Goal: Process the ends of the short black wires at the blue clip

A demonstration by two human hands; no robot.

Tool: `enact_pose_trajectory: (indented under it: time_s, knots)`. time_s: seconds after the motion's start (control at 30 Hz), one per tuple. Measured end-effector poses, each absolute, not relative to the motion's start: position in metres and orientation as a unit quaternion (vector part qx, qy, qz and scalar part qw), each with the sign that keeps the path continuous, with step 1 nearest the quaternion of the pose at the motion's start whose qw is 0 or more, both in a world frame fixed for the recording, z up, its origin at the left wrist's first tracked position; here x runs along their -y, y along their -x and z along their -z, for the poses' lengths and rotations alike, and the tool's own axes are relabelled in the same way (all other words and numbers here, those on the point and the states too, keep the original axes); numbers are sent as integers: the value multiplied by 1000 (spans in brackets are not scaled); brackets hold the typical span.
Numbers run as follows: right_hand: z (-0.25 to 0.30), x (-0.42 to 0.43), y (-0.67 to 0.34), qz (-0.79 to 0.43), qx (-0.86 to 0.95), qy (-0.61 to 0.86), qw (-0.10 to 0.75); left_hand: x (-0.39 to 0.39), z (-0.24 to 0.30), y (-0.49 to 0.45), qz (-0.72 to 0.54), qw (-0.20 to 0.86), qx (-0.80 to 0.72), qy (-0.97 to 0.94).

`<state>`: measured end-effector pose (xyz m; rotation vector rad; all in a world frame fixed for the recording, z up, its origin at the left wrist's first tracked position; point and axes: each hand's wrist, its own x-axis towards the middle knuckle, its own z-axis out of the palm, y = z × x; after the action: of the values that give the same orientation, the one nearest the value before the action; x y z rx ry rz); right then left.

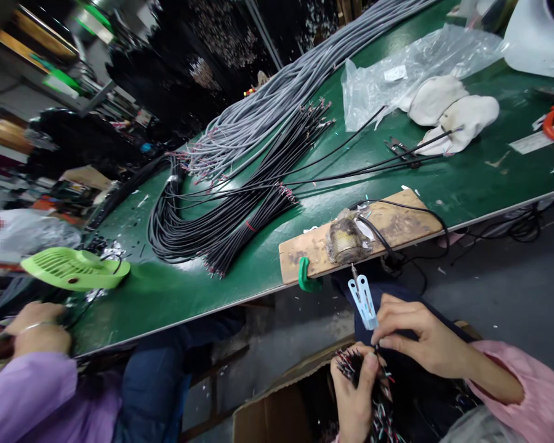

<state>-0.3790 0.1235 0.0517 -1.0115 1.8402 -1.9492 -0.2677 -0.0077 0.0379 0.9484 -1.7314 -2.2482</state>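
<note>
My left hand [356, 391] is closed around a bundle of thin black cables [348, 363], whose stripped ends show small red, white and black wires. Close above its thumb, my right hand [410, 335] pinches one dark cable end [375, 346]; the fingertips partly hide it. Just beyond my right fingertips a light blue clothespin [364, 304] hangs at the table edge, clipped to a thin metal tip [354, 271]. That tip sticks out from a worn, wrapped block [346, 239] on a wooden board [300, 252].
A green clamp [305, 277] grips the board at the edge of the green table [258, 271]. Black cable bundles [240, 215], grey cables [277, 101], cutters [401, 151] and white gloves [457, 114] lie there. A co-worker's purple sleeve [32, 394] is at left, near a green fan [76, 269]. Below stands a cardboard box [272, 418].
</note>
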Motion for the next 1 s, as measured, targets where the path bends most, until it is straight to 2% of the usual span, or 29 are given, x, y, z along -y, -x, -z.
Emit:
enact_pose_trajectory:
  time_s: [0.1, 0.3, 0.53, 0.67, 0.73, 0.87, 1.0]
  knots:
    - [-50, -121, 376, 682, -632, 335, 153, 9, -38, 269, 742, 51, 593, -308]
    - [-42, -114, 370, 761, -525, 222, 310, 12, -35, 271, 742, 62, 608, -276]
    - [-43, -118, 367, 776, -497, 208, 328, 13, -43, 275, 741, 55, 610, -276]
    - [-45, -119, 375, 764, -459, 173, 420, 15, -54, 280, 730, 76, 643, -219]
    - [-50, -114, 385, 769, -470, 144, 408, 17, -60, 283, 720, 88, 660, -196]
    - [-71, -97, 410, 791, -496, 147, 325, 23, -74, 290, 694, 121, 688, -173]
    - [-81, -87, 416, 794, -484, 156, 333, 29, -85, 299, 678, 135, 709, -138]
